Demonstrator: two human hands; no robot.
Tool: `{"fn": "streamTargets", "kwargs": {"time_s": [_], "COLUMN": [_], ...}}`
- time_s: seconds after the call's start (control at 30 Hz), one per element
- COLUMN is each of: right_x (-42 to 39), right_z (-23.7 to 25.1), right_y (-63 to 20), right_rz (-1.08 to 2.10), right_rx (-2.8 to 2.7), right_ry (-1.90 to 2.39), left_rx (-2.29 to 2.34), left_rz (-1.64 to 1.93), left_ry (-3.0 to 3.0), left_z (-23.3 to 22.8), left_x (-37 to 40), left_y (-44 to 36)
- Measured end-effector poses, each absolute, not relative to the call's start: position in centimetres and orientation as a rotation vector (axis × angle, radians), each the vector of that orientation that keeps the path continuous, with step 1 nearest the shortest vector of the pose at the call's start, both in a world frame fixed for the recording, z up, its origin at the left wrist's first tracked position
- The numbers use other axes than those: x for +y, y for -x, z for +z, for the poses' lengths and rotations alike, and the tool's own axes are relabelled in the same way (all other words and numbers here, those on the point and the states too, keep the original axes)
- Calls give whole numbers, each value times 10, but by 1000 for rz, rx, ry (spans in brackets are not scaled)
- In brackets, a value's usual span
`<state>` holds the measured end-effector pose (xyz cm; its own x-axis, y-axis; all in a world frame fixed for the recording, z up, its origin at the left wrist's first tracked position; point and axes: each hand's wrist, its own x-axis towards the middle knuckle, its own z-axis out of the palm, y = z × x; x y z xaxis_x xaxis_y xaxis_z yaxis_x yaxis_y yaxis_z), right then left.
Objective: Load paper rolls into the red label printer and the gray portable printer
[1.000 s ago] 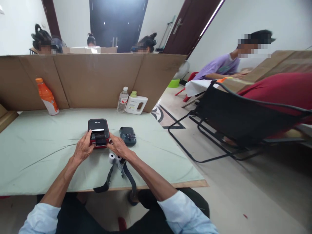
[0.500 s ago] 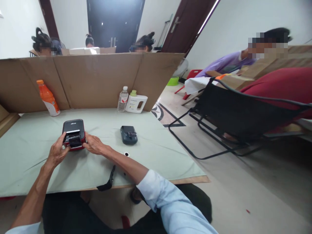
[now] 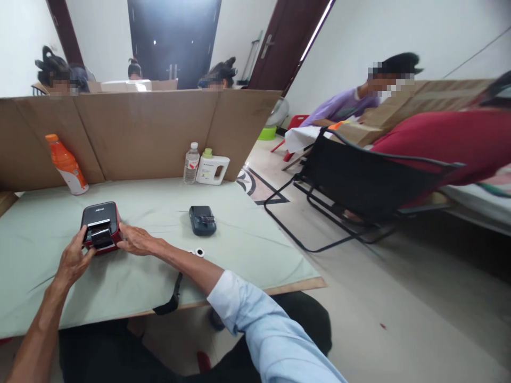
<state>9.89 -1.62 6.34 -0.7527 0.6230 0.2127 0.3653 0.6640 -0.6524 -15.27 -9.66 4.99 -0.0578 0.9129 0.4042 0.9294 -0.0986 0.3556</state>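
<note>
A red and black label printer (image 3: 100, 215) is on the left part of the table, with a dark, shiny flap or strip at its front. My left hand (image 3: 75, 256) grips its left front corner, thumb at the front edge. At the printer's right side, my right hand (image 3: 136, 239) holds on with its fingers against the red casing. To the right lies a smaller dark portable printer (image 3: 202, 219), touched by neither hand. A small white roll (image 3: 199, 252) with a dark core sits just beyond my right forearm.
An orange bottle (image 3: 67, 165), a clear water bottle (image 3: 191, 164) and a white jug (image 3: 213, 169) stand along the cardboard partition (image 3: 151, 133). A black strap (image 3: 171, 299) hangs at the table's front edge. To the right are a black folding chair (image 3: 359, 175) and other people.
My view has swung slightly right, so things appear further left. The label printer has shifted a little left and turned slightly, with both hands staying on it.
</note>
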Motion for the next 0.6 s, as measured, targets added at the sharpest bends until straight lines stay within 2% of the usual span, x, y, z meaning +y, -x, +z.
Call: {"fn": "streamTargets", "kwargs": {"time_s": [0.13,0.3,0.47,0.6], "right_x": [-4,26,48,54], "right_z": [81,85,44,3], "right_y": [-152,-261,-347,-366], "right_rz": [693,478,379,459], "right_rx": [-2350,-1938,-1487,-1292], "right_ry": [774,991,1272,1368], "left_rx": [-2013,-1962,-1756,-1531], "left_rz": [-856,-843,-899,-1046], "left_ry": [2082,2051,1972,1970], "left_z": [57,68,100,123], "left_x": [-99,-101,-112,-111], "left_y": [150,147,102,38]}}
